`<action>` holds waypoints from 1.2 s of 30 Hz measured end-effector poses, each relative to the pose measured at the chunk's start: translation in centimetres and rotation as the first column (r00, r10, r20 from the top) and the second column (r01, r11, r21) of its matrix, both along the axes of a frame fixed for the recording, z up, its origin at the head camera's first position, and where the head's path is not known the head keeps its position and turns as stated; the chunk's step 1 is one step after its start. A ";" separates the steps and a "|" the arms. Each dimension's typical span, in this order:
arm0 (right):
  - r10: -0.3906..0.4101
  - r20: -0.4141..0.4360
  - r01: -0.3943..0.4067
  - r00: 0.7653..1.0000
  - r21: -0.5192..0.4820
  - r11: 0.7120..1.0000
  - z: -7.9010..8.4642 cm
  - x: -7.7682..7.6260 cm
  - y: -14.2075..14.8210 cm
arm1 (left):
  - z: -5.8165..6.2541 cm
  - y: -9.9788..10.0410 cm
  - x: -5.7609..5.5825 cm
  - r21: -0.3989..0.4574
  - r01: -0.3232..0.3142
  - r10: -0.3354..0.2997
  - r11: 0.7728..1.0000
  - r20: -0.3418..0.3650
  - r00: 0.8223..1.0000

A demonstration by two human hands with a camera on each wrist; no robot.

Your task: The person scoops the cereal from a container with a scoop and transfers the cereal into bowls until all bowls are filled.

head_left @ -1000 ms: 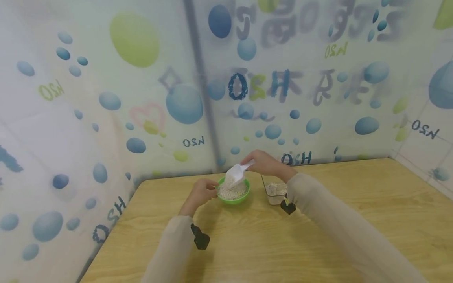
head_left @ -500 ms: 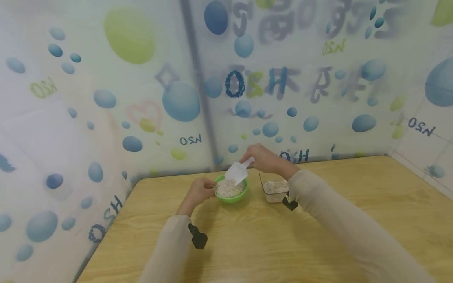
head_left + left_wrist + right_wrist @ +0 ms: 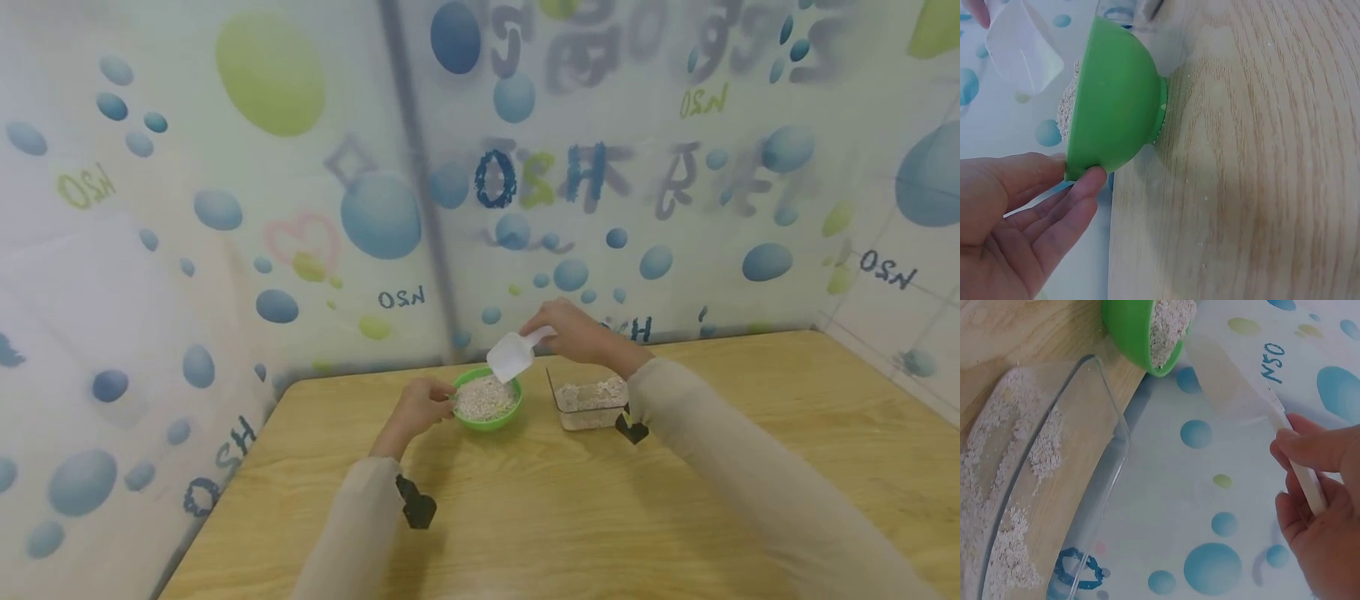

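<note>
A green bowl (image 3: 487, 423) stands on the table, heaped with pale oat-like flakes (image 3: 484, 397). My left hand (image 3: 422, 406) pinches its left rim; in the left wrist view the thumb is on the rim and the fingers (image 3: 1066, 231) touch the outer wall. A white scoop (image 3: 511, 357) is gripped by its handle in my right hand (image 3: 573, 330), tilted above the bowl's right side. In the right wrist view the scoop (image 3: 1229, 381) looks to hold no flakes. Right of the bowl sits a clear rectangular container (image 3: 592, 421) with more flakes inside.
The wooden table (image 3: 525, 517) meets a wall sheet (image 3: 330, 317) printed with bubbles and letters just behind the bowl. Small crumbs lie on the wood near the bowl's foot. Black wrist devices (image 3: 417, 505) hang from both wrists.
The scoop tipped flakes into the bowl, then rose and moved right in my right hand. The left hand has kept its hold on the rim. The view has shifted slightly.
</note>
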State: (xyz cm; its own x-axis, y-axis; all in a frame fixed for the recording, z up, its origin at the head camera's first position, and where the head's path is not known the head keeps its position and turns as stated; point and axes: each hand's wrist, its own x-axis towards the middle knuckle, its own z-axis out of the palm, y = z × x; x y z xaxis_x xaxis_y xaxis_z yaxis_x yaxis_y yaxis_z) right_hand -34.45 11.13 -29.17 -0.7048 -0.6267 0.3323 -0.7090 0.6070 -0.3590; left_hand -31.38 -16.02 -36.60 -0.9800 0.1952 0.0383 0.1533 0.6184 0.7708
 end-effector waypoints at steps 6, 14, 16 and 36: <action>0.025 0.101 -0.019 0.995 -0.064 0.998 0.3 0.2 2.3 | -0.2 -0.1 -0.2 -0.004 0.017 -0.017 1.000 0.001 1.000; -0.038 0.222 0.055 0.974 -0.070 0.996 0.1 0.4 6.7 | -0.3 -0.3 -0.3 0.010 0.027 -0.027 1.000 -0.004 1.000; -0.035 0.243 0.056 0.969 -0.079 0.995 -0.1 0.6 7.8 | -0.3 -0.3 -0.3 0.006 0.028 -0.028 1.000 -0.006 1.000; -0.104 0.376 0.125 0.921 -0.033 0.992 -5.0 0.7 13.3 | -0.4 -0.3 -0.4 -0.012 0.031 -0.032 0.999 -0.017 0.999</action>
